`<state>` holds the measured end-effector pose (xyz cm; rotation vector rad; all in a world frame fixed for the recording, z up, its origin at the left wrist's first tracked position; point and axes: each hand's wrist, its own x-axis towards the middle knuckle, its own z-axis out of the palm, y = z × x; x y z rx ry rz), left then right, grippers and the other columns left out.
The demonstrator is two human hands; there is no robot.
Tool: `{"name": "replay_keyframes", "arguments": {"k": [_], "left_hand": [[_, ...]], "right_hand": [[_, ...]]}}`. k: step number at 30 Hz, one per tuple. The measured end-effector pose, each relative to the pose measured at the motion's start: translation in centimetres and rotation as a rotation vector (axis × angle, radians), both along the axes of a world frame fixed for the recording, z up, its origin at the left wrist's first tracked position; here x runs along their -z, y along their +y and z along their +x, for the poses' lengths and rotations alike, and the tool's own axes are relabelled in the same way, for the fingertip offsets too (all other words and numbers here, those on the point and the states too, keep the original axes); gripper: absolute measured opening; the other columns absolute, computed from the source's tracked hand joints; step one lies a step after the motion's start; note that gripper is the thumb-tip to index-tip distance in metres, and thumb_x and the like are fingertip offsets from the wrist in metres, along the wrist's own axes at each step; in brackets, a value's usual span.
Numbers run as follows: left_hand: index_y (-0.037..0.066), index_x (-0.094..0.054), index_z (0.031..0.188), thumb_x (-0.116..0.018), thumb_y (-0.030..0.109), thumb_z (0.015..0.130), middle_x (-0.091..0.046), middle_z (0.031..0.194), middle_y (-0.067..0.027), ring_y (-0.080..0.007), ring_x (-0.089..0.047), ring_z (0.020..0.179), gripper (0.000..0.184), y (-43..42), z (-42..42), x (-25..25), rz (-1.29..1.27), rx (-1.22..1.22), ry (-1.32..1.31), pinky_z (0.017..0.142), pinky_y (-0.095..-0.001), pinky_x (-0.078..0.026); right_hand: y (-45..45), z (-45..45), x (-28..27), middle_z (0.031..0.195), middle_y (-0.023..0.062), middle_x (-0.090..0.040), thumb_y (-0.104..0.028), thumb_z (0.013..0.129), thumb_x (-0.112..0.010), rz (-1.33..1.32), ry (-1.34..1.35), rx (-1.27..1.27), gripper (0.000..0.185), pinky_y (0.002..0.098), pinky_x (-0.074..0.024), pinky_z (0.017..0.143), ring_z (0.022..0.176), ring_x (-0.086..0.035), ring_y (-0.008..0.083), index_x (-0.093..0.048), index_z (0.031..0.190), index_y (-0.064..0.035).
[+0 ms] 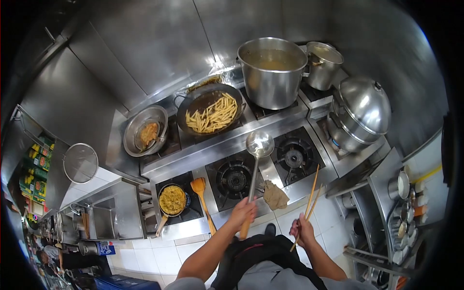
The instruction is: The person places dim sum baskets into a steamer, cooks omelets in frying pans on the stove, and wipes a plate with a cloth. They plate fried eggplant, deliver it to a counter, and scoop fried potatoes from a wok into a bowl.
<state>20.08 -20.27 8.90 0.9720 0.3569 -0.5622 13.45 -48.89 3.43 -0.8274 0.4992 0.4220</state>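
My left hand [243, 213] is closed round the handle of a metal ladle [259, 145]. The ladle's bowl hangs over the stove's front ledge, between two unlit-looking burners. In my right hand [302, 230] is a pair of long wooden chopsticks [313, 195], their tips pointing up and slightly apart. A crumpled brown cloth [275, 195] lies on the stove edge, just right of the ladle handle. Left of the ladle, a wooden spatula [199, 187] rests across the stove front beside a small pan of yellow food [172, 199].
Behind stand a wok of fries [212, 113], a bowl [136, 145] with a strainer and fried food, a large stockpot [273, 82], a smaller pot [323, 72] and a domed steamer [365, 106]. A shelf rack [382, 212] is at right, a sink [104, 220] at left. Another person [55, 253] is at far left.
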Motion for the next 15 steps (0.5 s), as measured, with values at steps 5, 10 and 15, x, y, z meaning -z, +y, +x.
{"name": "replay_keyframes", "arguments": {"k": [5, 10, 15], "left_hand": [[0.009, -0.050, 0.131, -0.054, 0.022, 0.099, -0.049, 0.073, 0.0002, -0.0086, -0.042, 0.050, 0.035, 6.8, 0.5, -12.3, 0.022, -0.062, -0.090, 0.042, -0.0225, -0.034], [0.004, -0.055, 0.112, -0.052, 0.024, 0.099, -0.053, 0.071, -0.0005, -0.0103, -0.047, 0.047, 0.024, 13.2, 11.3, -15.4, 0.358, -0.161, -0.239, 0.042, -0.0253, -0.040], [0.004, -0.051, 0.082, -0.057, 0.012, 0.090, -0.054, 0.066, -0.0042, -0.0139, -0.053, 0.050, 0.013, 17.0, 23.1, -11.0, 0.875, -0.191, -0.238, 0.045, -0.0295, -0.045]], "right_hand": [[-0.4, -4.0, 2.9, 0.058, -0.0001, -0.044, -0.050, 0.100, -0.049, -0.272, -0.233, -0.460, 0.047, 0.0269, -0.0331, 0.040, 0.043, -0.041, 0.0135, -0.043, 0.071, -0.0136], [-4.2, -0.2, -1.5, 0.055, -0.0057, -0.028, -0.051, 0.097, -0.055, -0.097, 0.198, -0.112, 0.043, 0.0241, -0.0193, 0.037, 0.041, -0.025, 0.0069, -0.038, 0.073, -0.0196], [-10.3, 0.8, 1.2, 0.053, -0.0059, -0.028, -0.051, 0.098, -0.053, -0.201, 0.231, 0.011, 0.045, 0.0245, -0.0173, 0.034, 0.038, -0.022, 0.0069, -0.036, 0.071, -0.0198]]}}
